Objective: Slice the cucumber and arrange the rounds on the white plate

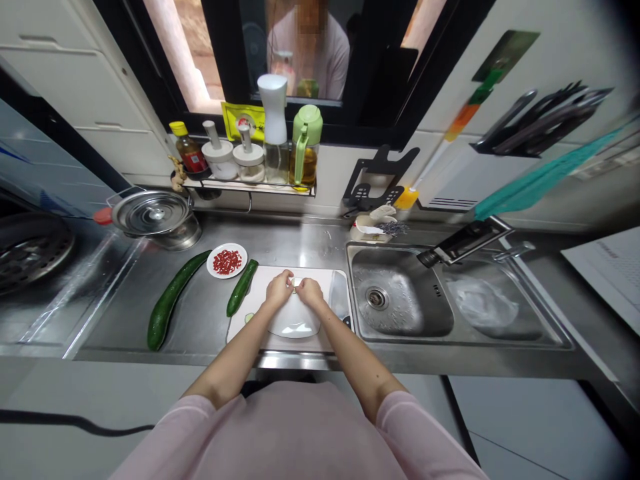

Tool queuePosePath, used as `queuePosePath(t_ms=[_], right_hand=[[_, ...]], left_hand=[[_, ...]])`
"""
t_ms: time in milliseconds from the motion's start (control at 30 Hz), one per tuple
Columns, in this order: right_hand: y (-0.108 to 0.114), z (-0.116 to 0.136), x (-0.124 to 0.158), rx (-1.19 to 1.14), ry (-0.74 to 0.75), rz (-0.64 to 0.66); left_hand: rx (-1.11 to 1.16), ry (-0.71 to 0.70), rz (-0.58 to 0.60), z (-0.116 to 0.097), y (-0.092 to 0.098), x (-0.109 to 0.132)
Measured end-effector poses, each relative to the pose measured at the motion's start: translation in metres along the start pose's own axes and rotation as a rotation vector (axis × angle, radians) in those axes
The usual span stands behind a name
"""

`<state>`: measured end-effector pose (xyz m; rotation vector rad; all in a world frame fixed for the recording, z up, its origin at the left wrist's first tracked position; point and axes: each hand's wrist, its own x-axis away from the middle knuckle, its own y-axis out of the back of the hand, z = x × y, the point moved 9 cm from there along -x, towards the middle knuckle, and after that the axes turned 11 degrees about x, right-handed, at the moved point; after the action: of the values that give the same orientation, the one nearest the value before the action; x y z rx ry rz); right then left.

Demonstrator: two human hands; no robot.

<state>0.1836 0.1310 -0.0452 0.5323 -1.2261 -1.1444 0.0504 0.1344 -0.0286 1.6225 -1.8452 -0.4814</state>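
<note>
Left hand and right hand pinch a pale piece above the dish: stay low, centred!

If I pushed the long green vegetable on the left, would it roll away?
Maybe not far: the long green vegetable is curved and fatter at one end, so it would likely swing round. Its shiny skin might feel slippery. Being thick, it is probably stiff and fairly heavy.
</note>
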Motion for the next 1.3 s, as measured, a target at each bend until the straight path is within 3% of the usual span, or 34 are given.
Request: queuePosePath(t_ms=[333, 667, 1300], right_hand=[[0.001, -0.003, 0.005, 0.065, -0.016, -0.008], [0.004, 0.011, 0.011, 0.052, 0.187, -0.096], [0.001, 0.002, 0.007, 0.025, 0.046, -0.054]], left_hand=[[-0.082, -0.025, 0.0, -0.005, 0.005, 0.006], [-0.087, -0.033, 0.003, -0.003, 0.002, 0.007], [-0.175, -0.1, 0.057, -0.009, -0.001, 0.014]])
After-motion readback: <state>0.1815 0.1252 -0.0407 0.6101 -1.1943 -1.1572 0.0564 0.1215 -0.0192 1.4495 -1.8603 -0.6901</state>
